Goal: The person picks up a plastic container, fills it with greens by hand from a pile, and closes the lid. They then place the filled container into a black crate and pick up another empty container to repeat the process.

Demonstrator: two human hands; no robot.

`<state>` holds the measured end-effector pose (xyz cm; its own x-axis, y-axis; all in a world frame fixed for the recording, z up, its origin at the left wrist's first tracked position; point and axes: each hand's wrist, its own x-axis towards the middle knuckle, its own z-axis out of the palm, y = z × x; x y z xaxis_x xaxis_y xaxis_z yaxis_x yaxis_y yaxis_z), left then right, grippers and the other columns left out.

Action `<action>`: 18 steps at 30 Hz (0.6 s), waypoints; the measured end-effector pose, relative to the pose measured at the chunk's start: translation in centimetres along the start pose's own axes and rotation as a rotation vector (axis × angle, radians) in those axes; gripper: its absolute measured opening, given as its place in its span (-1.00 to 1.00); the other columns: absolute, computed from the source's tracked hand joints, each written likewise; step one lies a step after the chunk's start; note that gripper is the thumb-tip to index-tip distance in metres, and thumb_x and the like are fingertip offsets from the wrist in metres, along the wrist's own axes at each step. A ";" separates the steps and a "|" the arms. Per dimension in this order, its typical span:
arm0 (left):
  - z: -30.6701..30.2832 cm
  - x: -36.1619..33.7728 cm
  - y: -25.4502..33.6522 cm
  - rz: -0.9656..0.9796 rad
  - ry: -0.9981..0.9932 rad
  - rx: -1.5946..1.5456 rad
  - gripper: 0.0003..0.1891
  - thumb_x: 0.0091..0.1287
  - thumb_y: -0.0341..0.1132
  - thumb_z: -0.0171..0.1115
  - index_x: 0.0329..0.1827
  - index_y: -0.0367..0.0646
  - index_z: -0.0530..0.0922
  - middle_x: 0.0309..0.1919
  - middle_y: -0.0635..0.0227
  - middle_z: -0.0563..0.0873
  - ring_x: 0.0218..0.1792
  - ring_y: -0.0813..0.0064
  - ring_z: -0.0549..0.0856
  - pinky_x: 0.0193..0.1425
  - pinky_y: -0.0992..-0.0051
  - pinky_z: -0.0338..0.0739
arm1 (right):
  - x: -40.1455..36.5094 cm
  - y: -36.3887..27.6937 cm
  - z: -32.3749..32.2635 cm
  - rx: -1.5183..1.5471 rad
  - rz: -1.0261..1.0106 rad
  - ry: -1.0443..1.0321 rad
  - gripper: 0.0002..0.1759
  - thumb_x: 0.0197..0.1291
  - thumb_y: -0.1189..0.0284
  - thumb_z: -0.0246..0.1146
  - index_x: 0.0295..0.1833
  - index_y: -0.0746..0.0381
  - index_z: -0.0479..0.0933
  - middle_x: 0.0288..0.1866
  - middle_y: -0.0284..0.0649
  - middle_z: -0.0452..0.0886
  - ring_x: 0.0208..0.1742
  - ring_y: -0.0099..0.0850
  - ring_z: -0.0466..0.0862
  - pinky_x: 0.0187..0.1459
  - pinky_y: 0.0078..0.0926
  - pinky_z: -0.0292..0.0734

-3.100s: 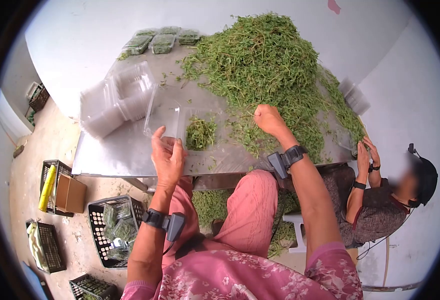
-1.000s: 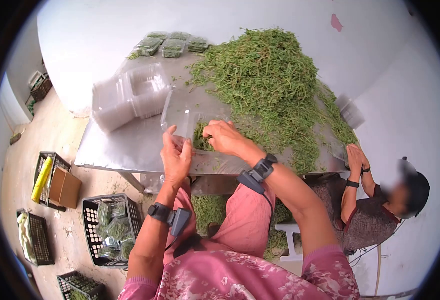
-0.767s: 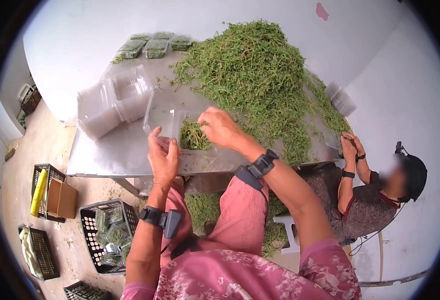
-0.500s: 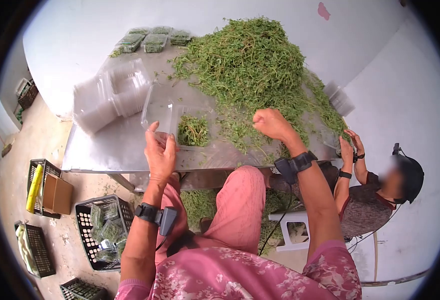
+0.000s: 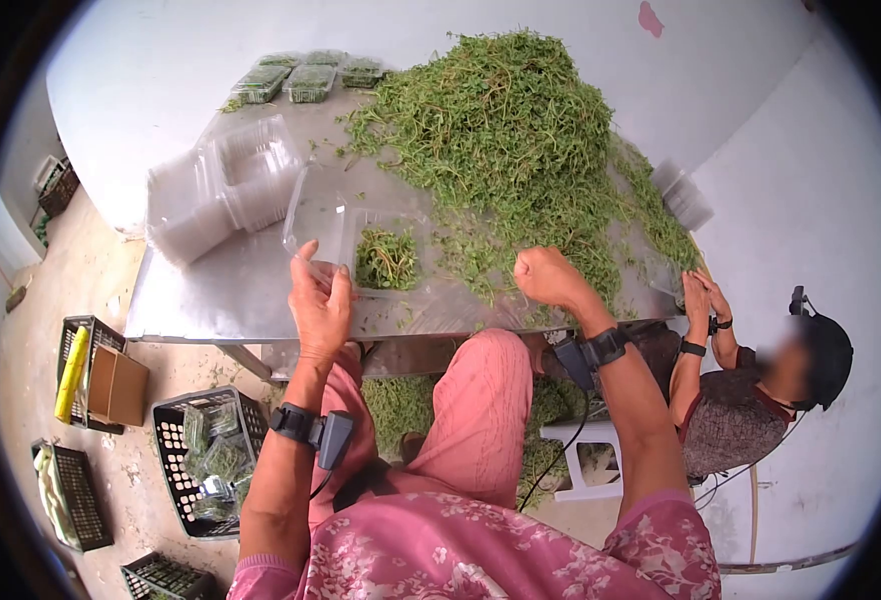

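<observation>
Head view: the left hand's (image 5: 323, 305) thumb and forefinger stand apart at the near left corner of a clear container (image 5: 349, 235), just left of the frame's centre, the other fingers curled in; they touch the plastic, though whether they pinch it or merely steady it I cannot tell. The right hand (image 5: 523, 270), right of centre, is clenched into a fist above the near fringe of the big pile of greens (image 5: 521, 130); the palm is turned away, so any stems inside cannot be seen. Between the hands, the container lies spread flat, lid to the left, with a small tangle of greens (image 5: 388, 260) in its base. Should the left fingers lift or slip, the light plastic could skid or the lid flop over; if stems lay across the rim, they would likely keep it from closing. Further out, the nested containers (image 5: 223, 185) at the upper left lean on the metal table (image 5: 191, 310) and might topple if knocked by the left arm. Filled packs (image 5: 311, 84) sit behind them; at the right edge, a co-worker's hands (image 5: 703, 295) are raised close together.
</observation>
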<state>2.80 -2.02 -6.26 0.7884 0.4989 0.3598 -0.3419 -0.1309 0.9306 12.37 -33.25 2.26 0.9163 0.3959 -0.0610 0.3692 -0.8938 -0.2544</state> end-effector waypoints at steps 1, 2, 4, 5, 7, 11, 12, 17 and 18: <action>0.0 0.0 -0.1 0.007 -0.002 0.011 -0.54 0.33 -0.49 0.20 0.27 -0.34 0.32 -0.44 0.30 0.65 -0.51 0.55 0.66 -0.38 0.52 0.60 | 0.0 -0.6 0.1 0.047 -0.026 -0.004 -0.88 -0.07 0.51 0.22 -0.49 0.37 0.53 -0.54 0.08 0.56 -0.45 0.00 0.61 -0.36 -0.15 0.48; -0.1 0.0 -0.1 0.014 -0.002 0.022 -0.54 0.33 -0.49 0.19 0.27 -0.34 0.31 -0.44 0.31 0.65 -0.51 0.55 0.66 -0.38 0.52 0.60 | 0.1 -1.3 0.3 0.093 -0.052 -0.007 -0.86 -0.06 0.51 0.19 -0.50 0.40 0.51 -0.52 0.16 0.55 -0.39 0.09 0.61 -0.34 -0.07 0.48; 0.0 0.1 -0.2 0.014 -0.001 0.009 -0.55 0.33 -0.50 0.19 0.26 -0.35 0.31 -0.45 0.31 0.65 -0.51 0.56 0.66 -0.38 0.53 0.60 | 0.1 -2.5 0.7 0.087 -0.066 -0.040 -0.84 -0.06 0.51 0.16 -0.52 0.43 0.50 -0.49 0.23 0.54 -0.33 0.18 0.61 -0.30 0.00 0.48; 0.0 0.1 -0.2 0.014 0.001 0.002 -0.55 0.33 -0.50 0.19 0.26 -0.35 0.31 -0.45 0.31 0.64 -0.51 0.56 0.66 -0.39 0.53 0.60 | 0.1 -3.1 0.9 0.035 -0.055 -0.070 -0.84 -0.06 0.51 0.16 -0.52 0.42 0.50 -0.49 0.23 0.55 -0.31 0.17 0.61 -0.30 0.00 0.48; 0.1 0.0 -0.1 0.006 0.006 -0.022 -0.54 0.32 -0.52 0.19 0.26 -0.35 0.31 -0.46 0.32 0.64 -0.51 0.57 0.66 -0.40 0.54 0.59 | 0.0 -3.8 1.2 -0.006 -0.038 -0.119 -0.83 -0.07 0.50 0.17 -0.51 0.42 0.51 -0.47 0.24 0.56 -0.30 0.16 0.62 -0.28 -0.01 0.50; 0.1 0.1 -0.6 0.022 -0.010 -0.022 -0.51 0.36 -0.52 0.18 0.33 -0.28 0.28 -0.38 0.35 0.62 -0.53 0.64 0.61 -0.51 0.63 0.53 | 0.2 -4.1 1.8 -0.044 0.010 -0.180 -0.80 -0.08 0.44 0.22 -0.45 0.41 0.55 -0.42 0.24 0.59 -0.31 0.17 0.64 -0.27 -0.05 0.53; 0.1 0.1 -0.5 0.012 -0.006 -0.028 -0.52 0.35 -0.52 0.19 0.31 -0.30 0.29 -0.41 0.34 0.62 -0.53 0.62 0.63 -0.47 0.61 0.54 | 0.4 -4.0 2.0 -0.075 0.026 -0.193 -0.79 -0.08 0.43 0.23 -0.44 0.41 0.56 -0.41 0.23 0.60 -0.32 0.17 0.64 -0.27 -0.05 0.54; 0.1 0.0 0.0 0.000 0.011 -0.007 -0.53 0.31 -0.53 0.20 0.27 -0.33 0.32 -0.46 0.34 0.63 -0.52 0.59 0.65 -0.41 0.56 0.57 | 2.2 -4.1 1.3 0.225 -0.050 0.014 -0.81 0.04 0.41 0.30 -0.48 0.31 0.53 -0.57 -0.16 0.58 -0.55 -0.35 0.57 -0.48 -0.33 0.43; 0.0 0.0 0.0 0.002 0.010 -0.011 -0.53 0.31 -0.52 0.21 0.27 -0.32 0.32 -0.46 0.33 0.63 -0.52 0.59 0.65 -0.40 0.55 0.57 | 2.5 -5.1 0.4 0.327 -0.052 0.038 -0.79 0.10 0.42 0.32 -0.50 0.28 0.51 -0.61 -0.30 0.55 -0.61 -0.50 0.51 -0.56 -0.43 0.37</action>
<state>2.79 -2.08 -6.24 0.7825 0.5071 0.3614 -0.3494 -0.1230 0.9289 12.75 -27.61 2.98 0.9049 0.4257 -0.0055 0.3520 -0.7553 -0.5528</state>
